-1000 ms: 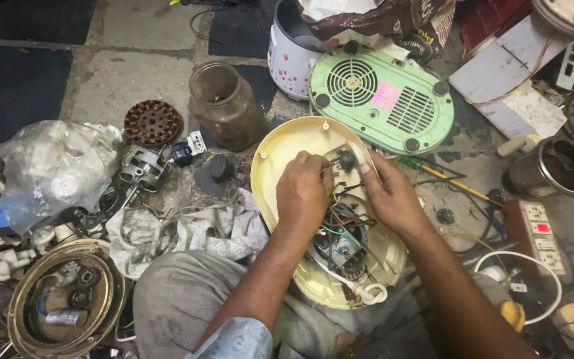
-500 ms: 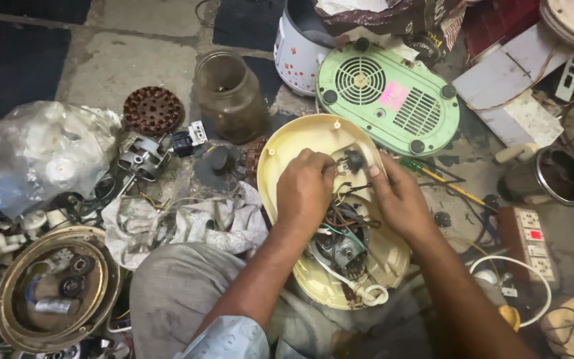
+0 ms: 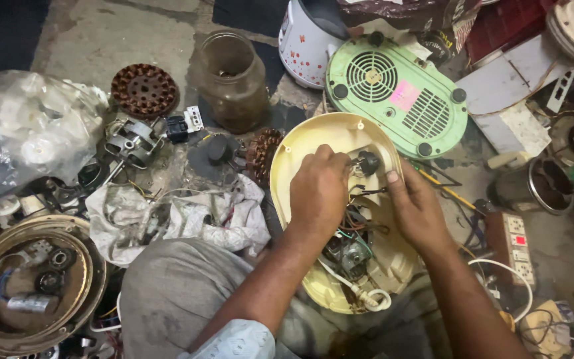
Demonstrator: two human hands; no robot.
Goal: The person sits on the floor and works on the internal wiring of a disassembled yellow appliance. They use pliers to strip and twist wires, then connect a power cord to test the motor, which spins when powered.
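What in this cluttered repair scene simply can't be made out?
Head view only:
- Left hand covers whatever its fingertips grip beside the black knob.
- Right hand hides the cream housing edge under it.
- Plastic bag: contents blurred.
- Motor wiring too small to trace.

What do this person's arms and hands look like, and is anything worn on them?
Both arms are bare from elbow to fingertips: no gloves, watch, rings or bands show. The left hand and right hand are uncovered, with short nails. At the left arm's upper end, a short light blue sleeve with a faint pale pattern shows. The right arm leaves the picture before any sleeve appears.
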